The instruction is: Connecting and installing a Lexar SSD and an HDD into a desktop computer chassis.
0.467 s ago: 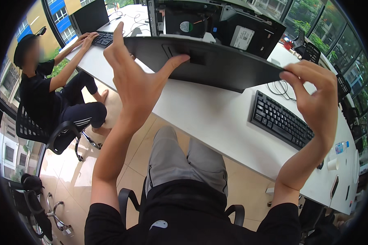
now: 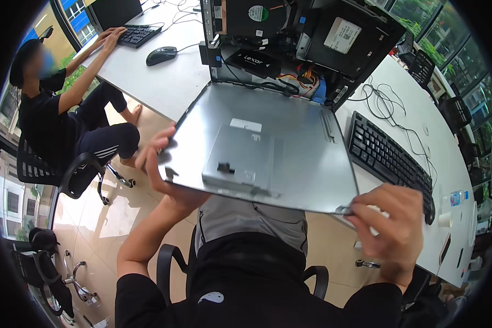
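Note:
Between my hands is the metal side panel of a computer case, its silvery inner face turned up and its near edge tilted toward me over my lap. My left hand grips the near left corner, the fingers partly under it. At the near right corner, my right hand pinches the edge between thumb and fingers. Just beyond the panel's far edge stands the opened computer case; a black drive, bundled cables and a fan housing show inside. Whether the far edge touches the case, I cannot tell.
A black keyboard and loose cables lie right of the panel on the white table. A mouse is at the left. A seated person types there. At the right stand a water bottle and a paper cup.
The panel has swung down toward me, from nearly upright with its dark outer face showing to its inner face showing. Both hands came down with it, and the case interior is now more visible.

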A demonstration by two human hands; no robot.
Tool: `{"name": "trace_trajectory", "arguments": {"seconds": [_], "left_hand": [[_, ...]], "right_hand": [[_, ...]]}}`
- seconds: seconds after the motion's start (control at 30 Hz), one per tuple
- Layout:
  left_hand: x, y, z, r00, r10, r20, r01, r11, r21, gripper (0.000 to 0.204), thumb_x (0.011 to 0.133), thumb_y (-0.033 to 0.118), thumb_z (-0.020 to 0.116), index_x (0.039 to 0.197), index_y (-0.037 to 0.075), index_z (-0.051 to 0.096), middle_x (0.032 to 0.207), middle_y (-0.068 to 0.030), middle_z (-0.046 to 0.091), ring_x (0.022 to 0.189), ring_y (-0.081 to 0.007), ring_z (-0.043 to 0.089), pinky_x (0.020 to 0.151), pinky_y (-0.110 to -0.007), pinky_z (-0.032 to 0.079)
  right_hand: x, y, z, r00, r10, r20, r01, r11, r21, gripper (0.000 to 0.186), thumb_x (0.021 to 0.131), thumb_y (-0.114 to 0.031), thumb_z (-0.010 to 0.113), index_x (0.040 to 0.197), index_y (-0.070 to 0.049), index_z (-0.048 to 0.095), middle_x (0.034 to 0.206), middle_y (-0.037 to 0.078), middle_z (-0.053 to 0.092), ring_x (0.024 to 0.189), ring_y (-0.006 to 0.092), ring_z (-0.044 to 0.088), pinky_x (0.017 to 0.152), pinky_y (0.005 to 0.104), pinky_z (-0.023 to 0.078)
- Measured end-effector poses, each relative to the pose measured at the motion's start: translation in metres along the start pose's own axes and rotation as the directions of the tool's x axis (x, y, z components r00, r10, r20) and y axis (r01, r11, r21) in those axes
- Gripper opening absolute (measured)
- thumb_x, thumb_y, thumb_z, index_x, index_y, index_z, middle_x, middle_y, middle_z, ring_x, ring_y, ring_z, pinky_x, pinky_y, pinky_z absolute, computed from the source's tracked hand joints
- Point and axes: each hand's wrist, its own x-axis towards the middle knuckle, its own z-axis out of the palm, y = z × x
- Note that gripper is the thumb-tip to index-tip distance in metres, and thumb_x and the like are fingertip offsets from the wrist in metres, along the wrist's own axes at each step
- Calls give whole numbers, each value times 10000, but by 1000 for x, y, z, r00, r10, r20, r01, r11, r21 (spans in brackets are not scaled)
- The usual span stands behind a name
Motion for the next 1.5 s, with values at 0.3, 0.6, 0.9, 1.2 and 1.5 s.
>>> {"name": "trace_trajectory", "arguments": {"seconds": [0.3,0.6,0.9,1.2,1.5], "left_hand": [[-85,4,-24,969,11,245,-33,996,88,1308,807,399,946,1664,76,12,1533,-267,254,1471,-563,403,1211,-704,423],[-64,-23,-75,949,14,314,60,973,-225,852,892,541,756,1568,129,442,1473,-324,444,1394,-544,510,1138,-758,438],[81,-21,-35,926,38,376,-98,985,141,414,876,92,829,1267,38,702,1140,-171,709,1076,-358,675,938,-463,576],[123,-58,85,831,244,499,-395,891,224,392,834,113,859,1211,63,764,1108,-64,722,1025,-263,680,832,-399,582],[131,-47,86,814,474,334,-528,844,90,296,776,12,857,1064,44,799,958,-61,708,887,-254,694,751,-362,584]], "right_hand": [[-41,11,71,988,84,129,-98,989,109,320,574,-150,958,691,-106,663,765,3,592,613,189,601,503,329,430],[-45,27,78,964,95,248,-152,963,222,401,742,-300,952,633,-79,636,812,33,560,611,215,575,500,348,414],[32,38,59,986,-24,-163,15,998,-56,243,811,-169,924,943,-78,742,964,67,698,614,203,639,496,311,475],[125,58,112,901,-255,-351,127,929,-348,240,837,-105,842,1035,8,767,1123,97,725,1011,260,619,813,391,491],[136,91,146,858,-291,-423,97,901,-423,285,809,-51,809,1080,21,762,1118,93,729,1021,277,603,835,406,462]]}}
